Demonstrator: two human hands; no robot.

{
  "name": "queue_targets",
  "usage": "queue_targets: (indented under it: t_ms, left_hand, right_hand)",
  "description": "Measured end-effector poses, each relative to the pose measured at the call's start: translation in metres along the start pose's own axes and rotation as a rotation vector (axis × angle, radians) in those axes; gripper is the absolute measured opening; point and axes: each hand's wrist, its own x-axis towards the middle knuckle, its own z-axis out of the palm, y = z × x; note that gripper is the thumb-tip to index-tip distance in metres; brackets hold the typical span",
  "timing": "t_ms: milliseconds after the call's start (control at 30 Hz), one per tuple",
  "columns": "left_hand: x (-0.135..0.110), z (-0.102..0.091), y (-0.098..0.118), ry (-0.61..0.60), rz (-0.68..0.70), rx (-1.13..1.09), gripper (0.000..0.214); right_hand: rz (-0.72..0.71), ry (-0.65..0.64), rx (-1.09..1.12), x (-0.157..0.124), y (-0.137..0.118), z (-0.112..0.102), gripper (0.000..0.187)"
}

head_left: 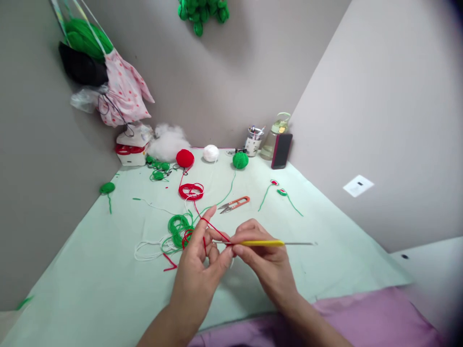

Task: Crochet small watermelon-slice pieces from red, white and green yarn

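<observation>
My right hand point(265, 258) is closed round a double-ended crochet hook point(262, 243) with a yellow grip, held level above the table. One metal end points right, the other toward my left fingers. My left hand point(200, 260) pinches a small piece of work at the hook's left tip, mostly hidden by the fingertips. Red yarn point(217, 230) runs over my raised left index finger to that spot. It leads back to a loose red coil point(191, 192) and a red ball point(185, 158). Behind my left hand lie green yarn loops point(179, 230) and white yarn loops point(148, 250).
Orange thread snips point(235, 205) lie just beyond my hands. A green ball point(240, 160), a white ball point(211, 153), fluffy stuffing point(168, 143), a pen cup point(253, 141), a bottle point(273, 140) and a phone point(281, 151) stand at the back. Small crocheted pieces point(282, 192) lie right.
</observation>
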Motion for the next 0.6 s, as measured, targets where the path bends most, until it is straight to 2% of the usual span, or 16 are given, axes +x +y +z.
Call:
queue_targets:
  t_ms: [133,200,333,433,500,600]
  left_hand:
    - [0.008,-0.011,0.002,-0.051,0.072,0.143,0.065]
    - [0.012,-0.015,0.004,-0.062,0.091,0.142,0.061]
    - [0.022,-0.013,0.012,-0.105,0.08,0.074,0.055]
    - [0.034,-0.008,0.022,-0.129,0.137,0.112,0.055]
    - [0.044,-0.005,0.03,-0.131,0.183,0.154,0.058]
    - [0.056,-0.002,0.04,-0.153,0.202,0.223,0.061]
  right_hand:
    - [0.123,-0.079,0.081,0.016,-0.004,-0.006,0.008]
    - [0.132,-0.104,0.095,0.024,-0.007,-0.008,0.01]
    - [0.012,-0.178,-0.036,0.036,-0.014,-0.011,0.012]
    - [-0.025,-0.234,-0.117,0.047,-0.017,-0.011,0.01]
    - [0.038,-0.235,-0.078,0.056,-0.018,-0.01,0.01]
    - [0.175,-0.167,0.074,0.067,-0.015,-0.012,0.011]
